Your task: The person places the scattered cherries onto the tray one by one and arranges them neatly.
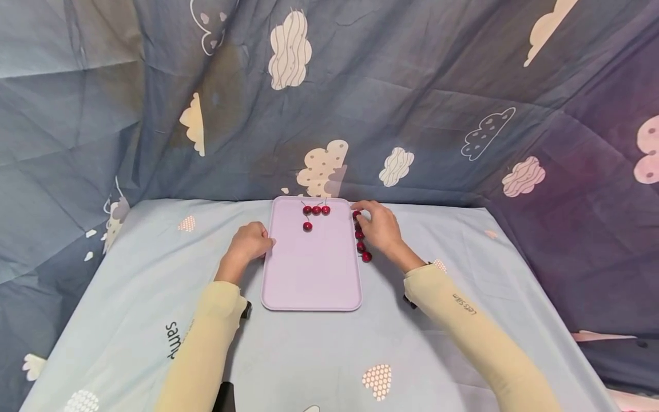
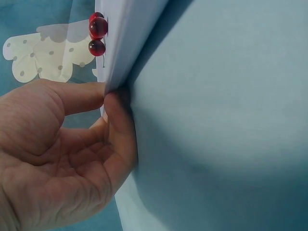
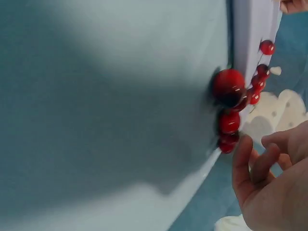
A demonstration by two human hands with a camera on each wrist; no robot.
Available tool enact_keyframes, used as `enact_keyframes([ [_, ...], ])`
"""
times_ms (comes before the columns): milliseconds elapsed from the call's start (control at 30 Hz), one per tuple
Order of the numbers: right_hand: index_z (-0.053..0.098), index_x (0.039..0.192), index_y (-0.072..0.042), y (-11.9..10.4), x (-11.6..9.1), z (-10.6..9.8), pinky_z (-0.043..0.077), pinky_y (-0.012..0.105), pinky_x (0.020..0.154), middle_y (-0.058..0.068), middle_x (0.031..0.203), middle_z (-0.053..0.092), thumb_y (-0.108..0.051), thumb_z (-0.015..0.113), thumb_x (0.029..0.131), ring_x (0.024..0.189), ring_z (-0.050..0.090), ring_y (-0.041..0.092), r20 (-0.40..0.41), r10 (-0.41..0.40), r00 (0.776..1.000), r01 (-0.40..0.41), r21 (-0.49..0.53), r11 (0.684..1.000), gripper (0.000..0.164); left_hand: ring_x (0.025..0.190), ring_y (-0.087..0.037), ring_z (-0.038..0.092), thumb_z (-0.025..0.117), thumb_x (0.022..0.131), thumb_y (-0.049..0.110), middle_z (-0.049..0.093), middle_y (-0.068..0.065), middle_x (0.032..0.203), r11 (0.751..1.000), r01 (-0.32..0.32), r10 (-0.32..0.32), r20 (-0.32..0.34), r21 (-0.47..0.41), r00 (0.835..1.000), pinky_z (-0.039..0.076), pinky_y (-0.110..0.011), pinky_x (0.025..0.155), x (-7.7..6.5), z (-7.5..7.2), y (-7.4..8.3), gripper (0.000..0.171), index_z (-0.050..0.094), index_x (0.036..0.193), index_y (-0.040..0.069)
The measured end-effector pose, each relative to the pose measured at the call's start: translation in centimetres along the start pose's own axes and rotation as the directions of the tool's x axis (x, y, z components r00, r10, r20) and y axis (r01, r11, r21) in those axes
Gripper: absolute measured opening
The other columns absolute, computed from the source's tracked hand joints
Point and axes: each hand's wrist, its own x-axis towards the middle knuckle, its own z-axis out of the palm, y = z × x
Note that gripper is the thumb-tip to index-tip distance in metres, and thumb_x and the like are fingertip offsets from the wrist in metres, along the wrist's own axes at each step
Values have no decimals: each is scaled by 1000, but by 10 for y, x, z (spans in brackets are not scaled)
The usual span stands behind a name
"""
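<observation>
l hand [image 1: 249,241] pinches the left rim of the lilac tray [image 1: 311,280], mid-frame, btwn thumb & fingers; r hand [image 1: 379,226] is by tray's upper right corner, fingers loosely bent & apart, nothing seen btwn them; can't tell if it touches the nearest of the loose cherries [image 1: 360,246], lined up along tray's right edge on light blue cloth [image 1: 309,355]; 4 tray cherries [image 1: 316,210] sit upper ctr, 3 in a row, 1 below the leftmost; dark cloud-print fabric [image 1: 360,103] fills top of frame.
</observation>
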Motion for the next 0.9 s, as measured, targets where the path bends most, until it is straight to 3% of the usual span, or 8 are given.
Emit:
enact_keyframes([
  [67,73,129,-17,7,3,1,53,49,88,11,133,72,-10,61,102,95,70,36,-14,44,999,-44,42,998,30,68,-20,57,65,99,21,60,-3,63,1000,4,-4,3,2,1000,40,-29,60,0,-1,0,24,57,80,8],
  [200,72,130,-16,16,11,3,49,36,68,11,135,72,-9,61,103,69,59,26,-6,145,989,-143,123,982,31,68,-20,58,64,100,20,62,-4,63,1000,-4,4,-2,-2,1000,41,-29,61,1,-3,1,23,58,82,7],
  [267,72,131,-16,18,16,4,49,28,62,12,133,72,-11,62,103,72,60,19,14,197,980,-197,156,968,30,68,-21,58,64,99,20,62,-3,62,1000,-12,12,-8,-3,1000,41,-29,61,1,-5,1,23,58,82,7],
  [367,72,129,-14,17,22,5,53,26,55,15,124,71,-19,66,102,76,61,20,53,282,958,-287,200,937,27,68,-21,59,63,98,21,62,-3,61,1000,-23,23,-13,-5,1000,41,-29,62,1,-6,0,23,58,80,7],
  [500,71,126,-12,14,26,7,54,28,64,15,113,70,-28,69,101,85,62,25,78,344,936,-352,178,919,30,69,-22,59,64,97,21,60,-1,60,1000,-28,28,-23,-3,999,41,-29,62,1,-6,-1,24,57,78,9],
  [667,72,121,-10,11,27,9,47,35,79,15,114,72,-32,69,100,97,62,29,74,359,930,-366,119,923,31,68,-22,59,64,97,21,60,-1,59,999,-30,30,-21,-12,999,41,-29,61,0,-3,-1,25,57,76,9],
  [900,73,115,-8,11,25,12,46,36,80,15,109,74,-31,71,100,96,63,30,61,376,925,-381,107,918,28,67,-20,57,64,98,21,60,-2,62,1000,-14,14,-7,-10,1000,40,-28,61,0,0,-2,25,56,78,9],
])
